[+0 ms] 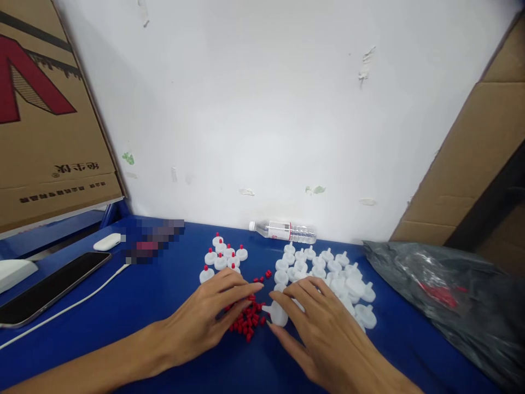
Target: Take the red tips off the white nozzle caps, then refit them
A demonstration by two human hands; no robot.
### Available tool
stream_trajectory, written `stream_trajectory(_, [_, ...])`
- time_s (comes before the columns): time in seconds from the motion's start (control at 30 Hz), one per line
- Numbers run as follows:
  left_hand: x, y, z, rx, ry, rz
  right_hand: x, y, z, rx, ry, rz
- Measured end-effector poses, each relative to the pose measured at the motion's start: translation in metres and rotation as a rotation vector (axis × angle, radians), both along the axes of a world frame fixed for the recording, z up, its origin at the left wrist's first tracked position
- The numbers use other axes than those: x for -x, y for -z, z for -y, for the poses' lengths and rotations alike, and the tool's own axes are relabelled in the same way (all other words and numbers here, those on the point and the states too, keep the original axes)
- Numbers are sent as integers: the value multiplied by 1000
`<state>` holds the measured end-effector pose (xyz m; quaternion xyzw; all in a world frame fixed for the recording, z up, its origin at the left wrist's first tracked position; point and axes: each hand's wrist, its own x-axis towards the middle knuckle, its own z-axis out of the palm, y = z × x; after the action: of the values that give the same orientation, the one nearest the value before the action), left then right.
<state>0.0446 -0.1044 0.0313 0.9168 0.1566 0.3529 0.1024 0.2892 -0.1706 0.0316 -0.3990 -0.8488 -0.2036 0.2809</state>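
On the table (159, 290), right hand (322, 320) pinches white funnel (279, 315); grip of left hand (200, 312) unclear; bag (455, 317) shows red.

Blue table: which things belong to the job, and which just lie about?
Job:
red caps, by the left hand
uncapped white pieces, one at the right hand
capped pieces

Lying about, it seems:
bottle
phone
cable
white case
grey bag

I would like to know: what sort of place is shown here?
Probably a small workshop or work corner, though a home cannot be ruled out. Loose red caps and many white spouted pieces lie on a blue table, and a printed cardboard box is at the left.
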Motion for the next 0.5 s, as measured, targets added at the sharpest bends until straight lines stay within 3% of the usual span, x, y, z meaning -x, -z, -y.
stream_trajectory(0.17, [-3, -4, 9, 39, 68, -16, 1, 0, -1, 11, -7, -8])
stream_trajectory(0.5, [-7, 4, 14, 137, 47, 124, 4, 2, 0, -77, -111, -41])
